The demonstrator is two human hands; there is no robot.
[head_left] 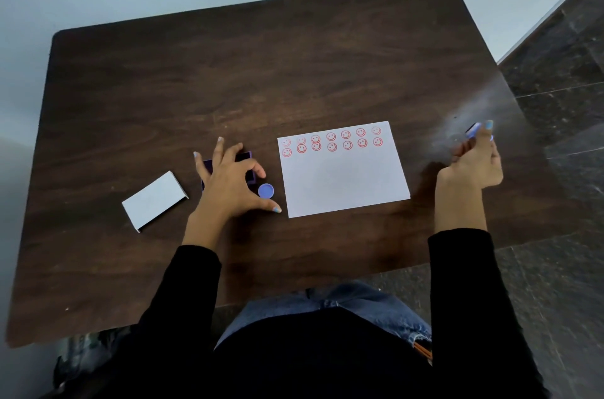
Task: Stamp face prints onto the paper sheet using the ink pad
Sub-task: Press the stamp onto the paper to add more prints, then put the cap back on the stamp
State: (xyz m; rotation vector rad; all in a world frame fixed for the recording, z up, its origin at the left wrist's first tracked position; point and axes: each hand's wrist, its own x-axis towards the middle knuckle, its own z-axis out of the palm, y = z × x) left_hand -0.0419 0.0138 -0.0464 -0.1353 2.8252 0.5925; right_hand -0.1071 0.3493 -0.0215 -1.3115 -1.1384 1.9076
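Note:
A white paper sheet point(344, 173) lies on the dark wooden table point(228, 78), with two rows of red smiley prints along its far edge. My right hand point(474, 166) hovers to the right of the sheet, shut on a small purple stamp point(473, 130) that it holds up off the table. My left hand point(232, 179) rests with fingers spread over the dark purple ink pad point(246, 158), left of the sheet, hiding most of it. A round purple cap point(266, 191) lies on the table between that hand and the sheet.
A white cardboard box lid point(153, 201) lies on the table to the left of the ink pad. The table's right edge point(523, 124) runs close to my right hand, with dark tiled floor beyond it. My lap sits under the near edge.

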